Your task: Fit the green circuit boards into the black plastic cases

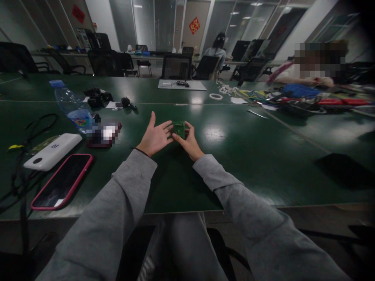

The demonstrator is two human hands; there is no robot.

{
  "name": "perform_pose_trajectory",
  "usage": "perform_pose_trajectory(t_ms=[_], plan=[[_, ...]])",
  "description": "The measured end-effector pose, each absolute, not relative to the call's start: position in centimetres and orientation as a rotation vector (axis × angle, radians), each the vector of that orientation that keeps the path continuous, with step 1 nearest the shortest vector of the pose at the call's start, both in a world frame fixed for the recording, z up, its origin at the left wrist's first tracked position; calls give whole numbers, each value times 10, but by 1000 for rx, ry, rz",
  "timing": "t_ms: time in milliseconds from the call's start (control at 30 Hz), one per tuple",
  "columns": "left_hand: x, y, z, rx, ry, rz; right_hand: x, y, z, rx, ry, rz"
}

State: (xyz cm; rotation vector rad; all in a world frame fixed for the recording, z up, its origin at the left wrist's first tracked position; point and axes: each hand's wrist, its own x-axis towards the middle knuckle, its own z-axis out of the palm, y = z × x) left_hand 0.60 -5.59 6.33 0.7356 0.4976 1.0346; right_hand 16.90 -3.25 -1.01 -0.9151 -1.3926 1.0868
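A small green circuit board (179, 130) is held up over the dark green table (181, 187), its face toward me. My right hand (191, 142) grips it, with the thumb at the lower edge and fingers along the right side. My left hand (155, 136) is open beside it, palm showing and thumb pointing up. The left fingertips reach the board's left edge; whether they touch it I cannot tell.
Left of my arms lie a pink-cased phone (63, 182), a white power bank (52, 152), another phone and a plastic bottle (72, 107). Farther off are a grey tray (181, 85), a white ring (216, 96) and tangled cables (258, 95). A person sits at the far right.
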Motion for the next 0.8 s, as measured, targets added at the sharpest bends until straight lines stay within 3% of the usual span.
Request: perform_pose_trajectory(t_ms=[233, 300, 500, 800], plan=[[2, -44, 41, 975, 946, 1216, 175, -43, 16, -753, -896, 1788], [5, -42, 33, 963, 924, 1129, 174, -47, 23, -726, -816, 1890], [12, -38, 18, 1040, 841, 985, 174, -53, 28, -748, -774, 1937], [13, -44, 27, 1051, 897, 1142, 174, -44, 14, -794, -1093, 1803]])
